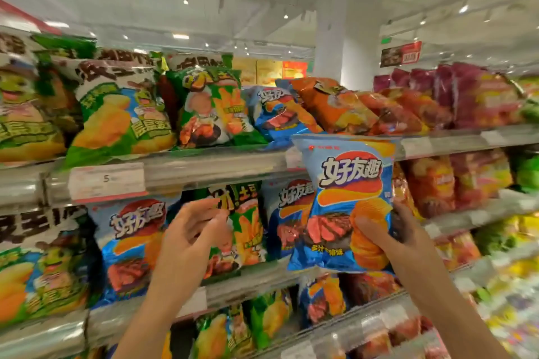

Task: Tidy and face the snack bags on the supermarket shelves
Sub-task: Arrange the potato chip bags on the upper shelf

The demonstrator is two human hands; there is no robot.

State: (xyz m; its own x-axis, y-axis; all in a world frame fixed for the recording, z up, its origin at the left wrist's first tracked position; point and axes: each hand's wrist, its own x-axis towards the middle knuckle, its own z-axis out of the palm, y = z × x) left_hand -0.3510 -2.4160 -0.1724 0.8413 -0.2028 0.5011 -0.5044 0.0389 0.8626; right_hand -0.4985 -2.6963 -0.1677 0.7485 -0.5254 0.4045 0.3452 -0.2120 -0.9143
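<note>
Right grip (388, 230) holding blue chip bag (347, 201), left hand (192, 230) loose

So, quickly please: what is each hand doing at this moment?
Left hand: holds nothing, fingers loosely curled, raised in front of the shelf bags.
Right hand: grips the blue chip bag at its lower edge, label facing out.

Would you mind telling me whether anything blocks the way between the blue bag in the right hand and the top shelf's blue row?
Nothing visible does. The right hand holds the blue chip bag just below the top shelf's rail, beside the blue bags there; the left hand is lower left.
</note>
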